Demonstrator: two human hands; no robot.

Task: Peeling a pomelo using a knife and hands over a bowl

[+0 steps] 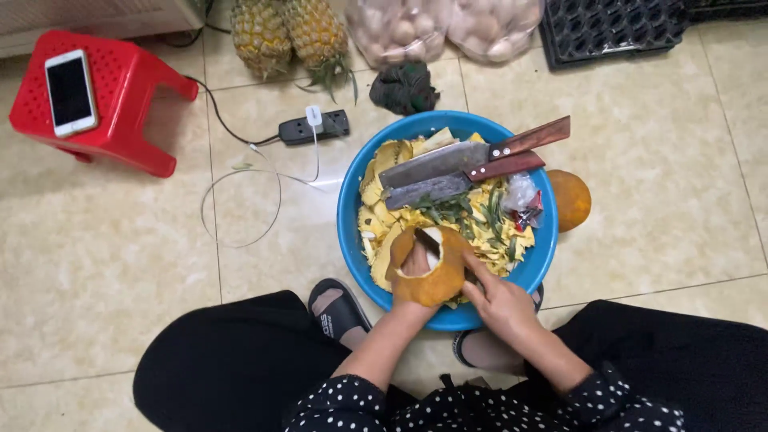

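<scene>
Currently, seen from the head camera, the person sits low on a tiled floor (112,264) with a blue basin (352,232) between the feet, at centre frame. The left hand (416,268) is pushed up inside a hollowed orange fruit shell (436,280), fingers showing through the opening, so the shell sits over the hand like a cup; whether the fingers are curled or spread inside cannot be told. The shell is held over the near rim of the basin, lower centre of the frame. The right hand (500,304) lies just right of the shell, fingers bent together and touching its outer side; what, if anything, it pinches is hidden. The basin is filled with yellow pineapple peelings (384,160) and green leaf scraps. Two cleavers with wooden handles (464,168) lie across the peelings, blades toward the left, handles pointing to the upper right. A small crumpled plastic wrapper (524,200) rests at the right edge of the pile. A second orange shell piece (570,200) lies on the floor, touching the basin's right side. At top centre are two whole pineapples (288,32) and clear bags of pale round items (444,28). A red plastic stool (120,104) at upper left carries a phone (70,92). A power strip (312,126) with a white cable lies between stool and basin.
</scene>
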